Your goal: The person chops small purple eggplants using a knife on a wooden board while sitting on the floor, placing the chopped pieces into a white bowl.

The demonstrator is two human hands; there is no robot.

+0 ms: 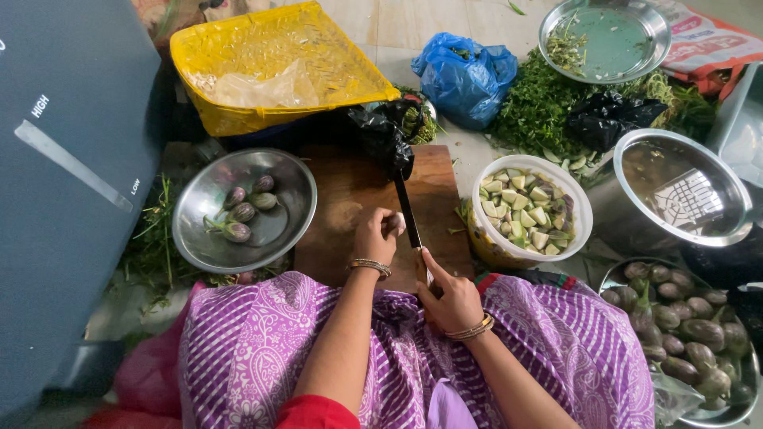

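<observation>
My left hand [379,234] presses a small brinjal piece [395,223] against the wooden cutting board [346,199], fingers curled over it. Just right of it, my right hand [446,293] grips the handle of a dark-bladed knife [406,208] whose blade runs away from me over the board, right beside the piece. Both wrists carry bangles. A steel bowl [280,226] left of the board holds several small whole brinjals [242,212]. A white bowl [582,208] on the right holds several cut pale brinjal chunks [524,206].
A steel pot [682,189] and a steel basin of whole brinjals [683,318] sit at the right. A yellow crate [270,48], a blue bag [465,75], a black bag [381,131], leafy greens [536,107] and a steel plate [604,36] lie beyond. A grey appliance [63,183] stands left.
</observation>
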